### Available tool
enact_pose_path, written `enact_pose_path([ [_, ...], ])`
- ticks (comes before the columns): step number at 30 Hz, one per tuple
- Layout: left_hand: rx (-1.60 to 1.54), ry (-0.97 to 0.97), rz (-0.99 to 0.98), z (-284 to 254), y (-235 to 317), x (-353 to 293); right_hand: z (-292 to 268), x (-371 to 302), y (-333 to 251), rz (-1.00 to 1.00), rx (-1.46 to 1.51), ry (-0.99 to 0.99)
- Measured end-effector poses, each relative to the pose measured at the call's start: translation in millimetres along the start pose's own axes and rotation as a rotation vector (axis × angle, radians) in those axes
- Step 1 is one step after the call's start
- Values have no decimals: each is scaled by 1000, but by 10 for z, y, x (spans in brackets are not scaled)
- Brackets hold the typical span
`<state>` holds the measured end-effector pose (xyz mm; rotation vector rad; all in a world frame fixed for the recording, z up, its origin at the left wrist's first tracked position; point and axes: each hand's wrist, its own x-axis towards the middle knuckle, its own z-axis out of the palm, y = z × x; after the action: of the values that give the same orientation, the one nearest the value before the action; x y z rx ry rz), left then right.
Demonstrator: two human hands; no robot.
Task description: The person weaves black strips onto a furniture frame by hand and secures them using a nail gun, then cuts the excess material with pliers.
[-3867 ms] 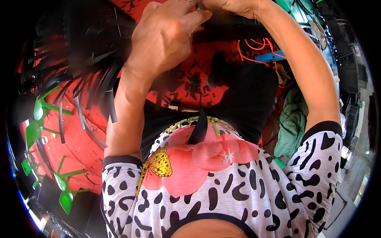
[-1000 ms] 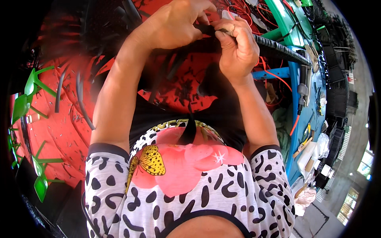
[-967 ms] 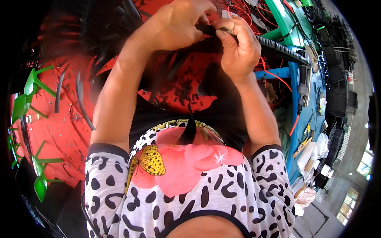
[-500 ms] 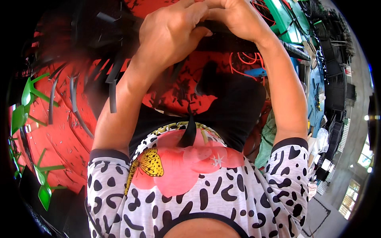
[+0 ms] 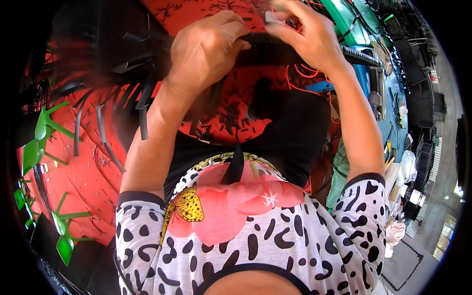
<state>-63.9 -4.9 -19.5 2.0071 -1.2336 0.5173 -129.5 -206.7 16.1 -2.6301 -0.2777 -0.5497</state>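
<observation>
At the top centre my left hand (image 5: 209, 51) is curled, thumb and fingers drawn together; what they hold, if anything, does not show. To its right my right hand (image 5: 309, 39) is slightly blurred, with a small whitish piece (image 5: 272, 18) at its thumb and fingertips. The two hands are apart. A dark bar-like thing (image 5: 268, 49) runs crosswise behind and between them. Left of my left hand is a dark woven body (image 5: 115, 34), partly blurred. Loose black strips (image 5: 142, 118) fan out from it and hang down past my left forearm.
Black scraps (image 5: 231, 123) are scattered over the red floor (image 5: 73, 182). Green stools (image 5: 34, 152) stand at the left. On the right are a green plastic thing (image 5: 354, 24), a blue work surface (image 5: 393, 98), thin red cord (image 5: 300, 83) and dark stacked goods (image 5: 418, 69).
My hands were together; now they are apart, the right one having moved to the right. The whitish piece now shows at its fingers. The loose strips at the left have shifted slightly.
</observation>
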Motion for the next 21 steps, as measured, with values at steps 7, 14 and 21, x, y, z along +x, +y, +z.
enact_pose_path([
  [7, -78, -13, 54, 32, -40, 2, -188, -605, 695, -231, -557, 68],
  [14, -19, -56, -164, 153, -58, 306, -278, -230, 899, -29, -555, 185],
  [21, -6, -12, -24, 103, 1, 259, -1059, -1484, 1985, 915, -906, 73],
])
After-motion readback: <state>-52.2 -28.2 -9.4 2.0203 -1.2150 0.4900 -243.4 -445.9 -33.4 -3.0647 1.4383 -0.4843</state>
